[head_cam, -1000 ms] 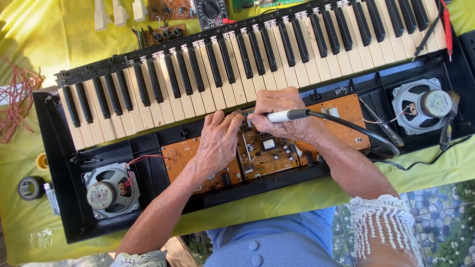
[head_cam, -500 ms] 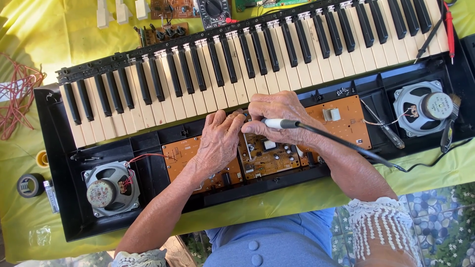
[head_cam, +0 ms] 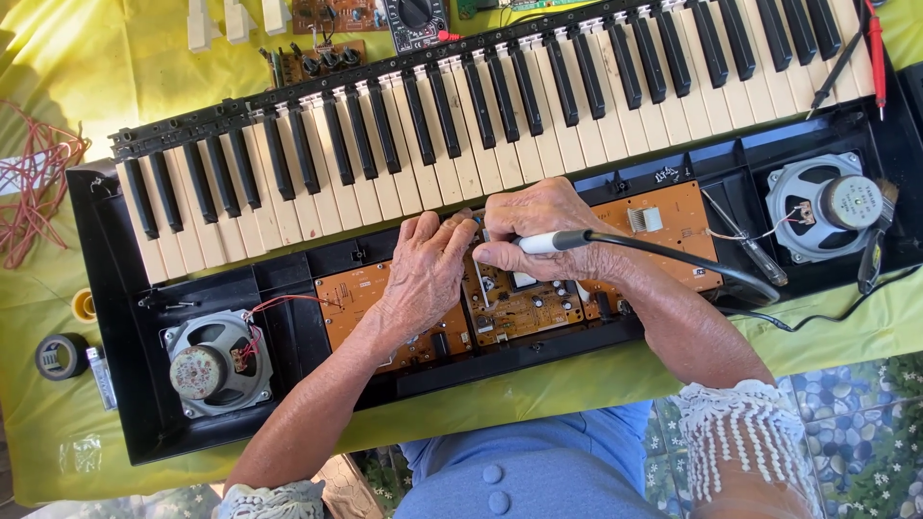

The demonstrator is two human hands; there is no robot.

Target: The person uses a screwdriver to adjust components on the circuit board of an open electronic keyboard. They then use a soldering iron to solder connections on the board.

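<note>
Two hands work inside an opened keyboard [head_cam: 106, 317], whose black shell lies on a yellow-green cloth [head_cam: 58, 58]; nearest to the camera is the blue garment [head_cam: 538, 471] of the person, with white lace cuffs on both sleeves; next comes the left speaker [head_cam: 216, 363], round and grey, with red wires running to the orange circuit board [head_cam: 351, 298]; the left hand [head_cam: 423, 279] lies flat on this board, palm down, its fingers stretched forward and pressing near the edge of the keys, holding nothing that I can see; the right hand [head_cam: 548, 235] is closed around the white handle of a soldering iron [head_cam: 553, 240], held like a pen, and the tip points left toward the fingertips of the left hand, at the upper edge of the board; the tip itself is hidden between the fingers, so I cannot tell what it touches; a black cable [head_cam: 692, 259] goes from the handle to the right, across the right part of the board; further right sits the right speaker [head_cam: 827, 207]; left of the shell, on the cloth, are a roll of black tape [head_cam: 62, 356] and a bundle of red wire [head_cam: 34, 192]; beyond the hands the row of keys [head_cam: 461, 125] runs slanted across the shell; at the far edge lie a multimeter [head_cam: 413, 19], a small board [head_cam: 336, 14] and loose white keys [head_cam: 236, 19].
</note>
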